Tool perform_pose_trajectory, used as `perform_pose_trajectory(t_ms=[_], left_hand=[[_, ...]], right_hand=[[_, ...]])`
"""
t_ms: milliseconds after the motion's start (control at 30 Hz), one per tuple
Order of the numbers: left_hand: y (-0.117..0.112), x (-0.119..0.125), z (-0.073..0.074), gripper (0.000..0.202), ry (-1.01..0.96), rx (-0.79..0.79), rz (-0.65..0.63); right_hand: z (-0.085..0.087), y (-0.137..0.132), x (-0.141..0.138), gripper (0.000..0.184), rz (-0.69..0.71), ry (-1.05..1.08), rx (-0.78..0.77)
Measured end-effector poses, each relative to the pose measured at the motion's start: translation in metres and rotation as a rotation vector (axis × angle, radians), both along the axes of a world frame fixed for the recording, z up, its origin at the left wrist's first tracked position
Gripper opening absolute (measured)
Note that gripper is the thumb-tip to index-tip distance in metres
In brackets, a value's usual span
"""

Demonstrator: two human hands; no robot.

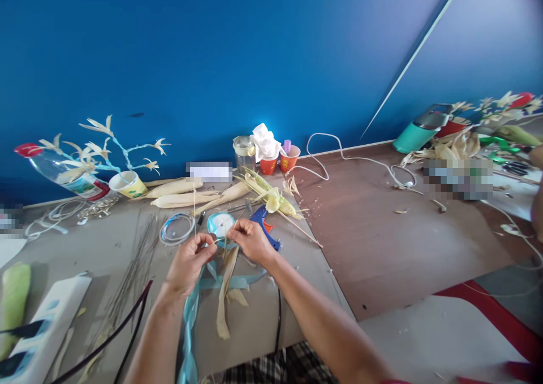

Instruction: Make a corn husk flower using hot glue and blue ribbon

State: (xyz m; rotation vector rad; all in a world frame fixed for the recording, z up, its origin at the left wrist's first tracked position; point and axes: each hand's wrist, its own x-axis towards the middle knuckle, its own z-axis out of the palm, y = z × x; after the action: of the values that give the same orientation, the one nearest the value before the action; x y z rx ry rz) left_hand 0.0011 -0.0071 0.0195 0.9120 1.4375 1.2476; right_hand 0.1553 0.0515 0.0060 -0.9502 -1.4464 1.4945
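Observation:
My left hand (pixel 186 265) is closed in a pinch, with a thin upright stick (pixel 194 210) rising from its fingers. Opposite it, my right hand (pixel 252 241) pinches the other end of a narrow pale strip (pixel 218 241) that runs between both hands. The strip looks like corn husk, though it is too fine to be sure. Just behind the fingers lies a roll of light blue ribbon (pixel 220 224). Its loose ribbon (pixel 190 322) trails toward my lap. Dry husk pieces (pixel 224 310) lie below my hands. A blue glue gun (pixel 257 217) is partly hidden by my right hand.
Corn husks (pixel 178 189) and a coil of wire (pixel 177 228) lie behind my hands. At left are a power strip (pixel 51 316), a plastic bottle (pixel 76 175) and a cup (pixel 127 184) of husk flowers. Red cups (pixel 289 160) stand by the wall. A white cable (pixel 365 159) crosses the brown table.

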Motion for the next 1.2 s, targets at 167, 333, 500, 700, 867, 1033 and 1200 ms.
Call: perform_pose_trajectory(t_ms=[167,333,500,700,867,1033,1200], left_hand=[[0.0,0.008,0.01,0.029,-0.312,0.02,0.051],[0.004,0.014,0.002,0.03,-0.331,0.093,0.133],[0.007,0.014,-0.009,0.034,0.001,0.117,0.232],[0.006,0.011,-0.005,0.039,0.139,0.142,0.044],[0.005,0.01,-0.005,0.027,0.218,0.081,-0.033],[0.004,0.008,-0.009,0.021,0.194,0.026,-0.071],[0.002,0.006,-0.007,0.021,0.176,-0.018,-0.111]], right_hand=[[0.001,-0.005,-0.004,0.02,0.041,-0.031,-0.016],[0.009,-0.011,-0.005,0.017,0.074,-0.041,-0.035],[0.007,-0.01,-0.006,0.018,0.06,0.001,-0.037],[0.005,-0.007,-0.005,0.013,0.032,0.019,-0.046],[0.003,-0.007,-0.005,0.014,0.023,0.039,-0.055],[-0.002,-0.005,-0.005,0.017,0.009,0.036,-0.044],[-0.002,-0.005,-0.005,0.019,0.016,0.062,-0.075]])
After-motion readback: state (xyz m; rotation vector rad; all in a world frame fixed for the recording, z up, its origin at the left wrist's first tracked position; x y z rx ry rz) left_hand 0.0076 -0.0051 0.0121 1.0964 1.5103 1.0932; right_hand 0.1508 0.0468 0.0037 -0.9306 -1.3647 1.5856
